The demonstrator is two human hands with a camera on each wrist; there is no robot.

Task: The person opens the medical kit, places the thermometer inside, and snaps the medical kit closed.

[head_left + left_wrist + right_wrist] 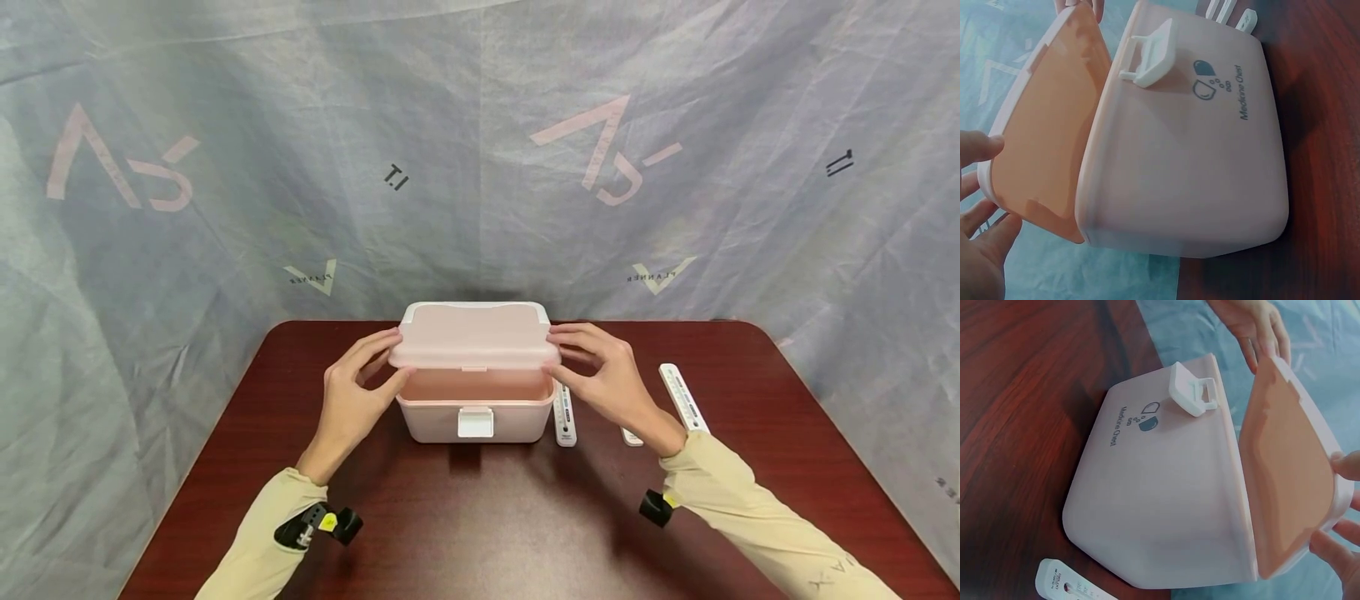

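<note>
Medicine chest [435, 423] sat centred toward the far side of the desk [465, 537], front facing me, its lid [474, 335] tilted partway up and its inner floor hidden. I had both hands grasping that lid: the left hand [352, 387] pinched its front left corner, thumb at the front rim and fingers along the side, and the right hand [611, 379] matched it opposite. I judged this two-sided grip right for swinging the lid: equal pressure at both corners, one steady arc, so that it would not twist or drag the chest, with the thumbs clear of the lower rim. Of three white strips [566, 431] marked like thermometers, one lay just beside the chest on the right, to be left unbumped. The white latch [476, 423] stuck outward, unfastened.
</note>
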